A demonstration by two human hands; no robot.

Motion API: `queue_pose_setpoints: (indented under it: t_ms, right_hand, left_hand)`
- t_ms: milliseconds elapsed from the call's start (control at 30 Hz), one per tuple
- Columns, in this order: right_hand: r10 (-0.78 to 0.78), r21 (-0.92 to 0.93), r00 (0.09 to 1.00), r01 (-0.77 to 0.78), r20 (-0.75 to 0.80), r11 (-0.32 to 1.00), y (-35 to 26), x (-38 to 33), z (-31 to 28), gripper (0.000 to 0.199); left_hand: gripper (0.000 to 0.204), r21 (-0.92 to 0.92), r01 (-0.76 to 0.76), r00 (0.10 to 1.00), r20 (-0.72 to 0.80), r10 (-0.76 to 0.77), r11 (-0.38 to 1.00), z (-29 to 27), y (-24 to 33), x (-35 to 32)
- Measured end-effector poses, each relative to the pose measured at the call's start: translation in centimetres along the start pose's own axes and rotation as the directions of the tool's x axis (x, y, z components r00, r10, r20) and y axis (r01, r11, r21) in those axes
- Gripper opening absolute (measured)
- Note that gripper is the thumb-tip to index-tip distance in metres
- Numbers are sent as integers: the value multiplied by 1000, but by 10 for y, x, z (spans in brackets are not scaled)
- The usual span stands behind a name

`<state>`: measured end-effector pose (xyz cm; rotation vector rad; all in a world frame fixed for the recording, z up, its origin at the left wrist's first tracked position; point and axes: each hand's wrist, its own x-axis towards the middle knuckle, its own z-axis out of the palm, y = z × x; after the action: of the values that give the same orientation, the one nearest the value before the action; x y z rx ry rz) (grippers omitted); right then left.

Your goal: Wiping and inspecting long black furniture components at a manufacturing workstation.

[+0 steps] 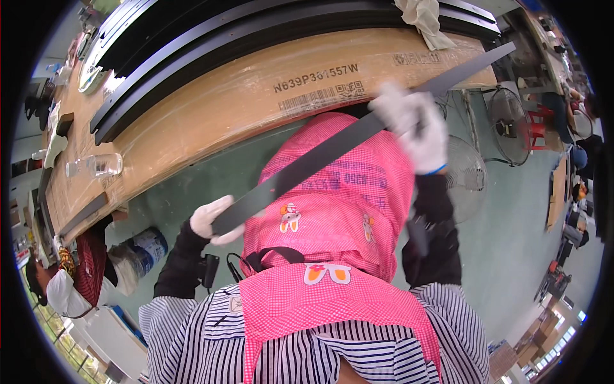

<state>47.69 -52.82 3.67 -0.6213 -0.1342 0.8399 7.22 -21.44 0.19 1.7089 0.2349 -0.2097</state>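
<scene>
A long flat dark grey strip [326, 150] slants across my lap, from low left up to the far right, where its end passes over the cardboard-covered table edge. My left hand [216, 221], in a white glove, is closed around its near left end. Farther along, my right hand [412, 125], also white-gloved, is closed over the strip right of its middle. That hand is blurred by motion, so its exact finger positions are unclear. Beneath the strip lies the pink checked apron [377, 192] I wear.
Several long black profiles [256, 54] lie on the cardboard-topped table [224, 121], with a white cloth [422, 22] over them. A clear jar [96, 166] lies at the table's left. Fans [508, 125] stand on the right. A person [77, 281] is at the far left.
</scene>
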Motion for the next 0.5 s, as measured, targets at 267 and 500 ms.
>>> queue_pose_setpoints:
  t_ms: [267, 500]
  right_hand:
    - [-261, -391, 941, 162, -214, 906, 31, 4, 44, 20]
    - [362, 121, 911, -389, 198, 913, 79, -30, 29, 18]
  left_hand:
    - [46, -203, 431, 901, 43, -432, 879, -22, -65, -34]
    - [59, -484, 454, 887, 162, -433, 748, -33, -32, -54]
